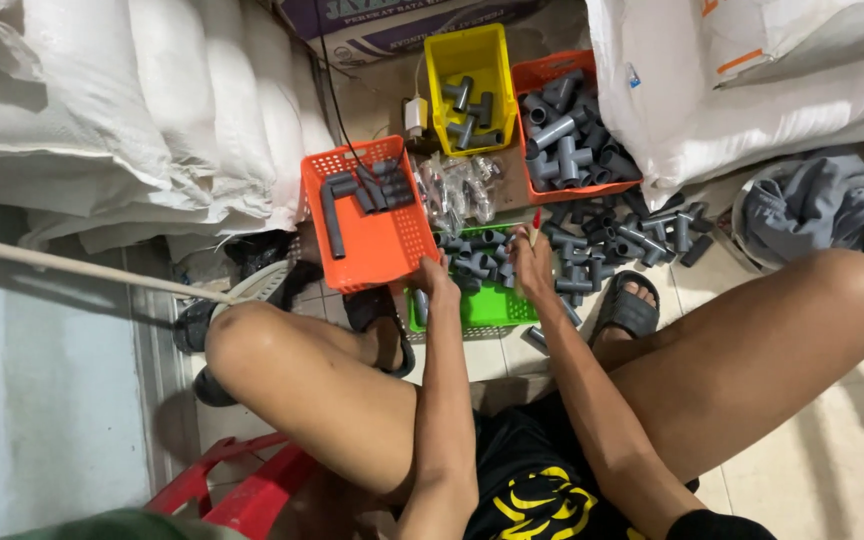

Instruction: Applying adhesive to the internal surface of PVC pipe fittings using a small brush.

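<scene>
From my feed, the left hand [439, 277] is curled onto grey plastic pipe fittings [472, 262] in the green plastic basket [487, 308]. Just beside it, the right hand [532, 262] pinches a thin red-tipped stick [534, 226]. An orange plastic basket [377, 240] touches the left hand's outer side.

Seated person, both hands down at green basket [487, 308] of grey pipe fittings [472, 262] on the floor. Left hand [439, 280] at the basket's left edge, touching fittings. Right hand [532, 262] grips a thin red-tipped tool [534, 226], upright. Orange basket [367, 228] just left; yellow bin [470, 62] and orange bin [542, 75] behind. Loose fittings [642, 235] right.
</scene>
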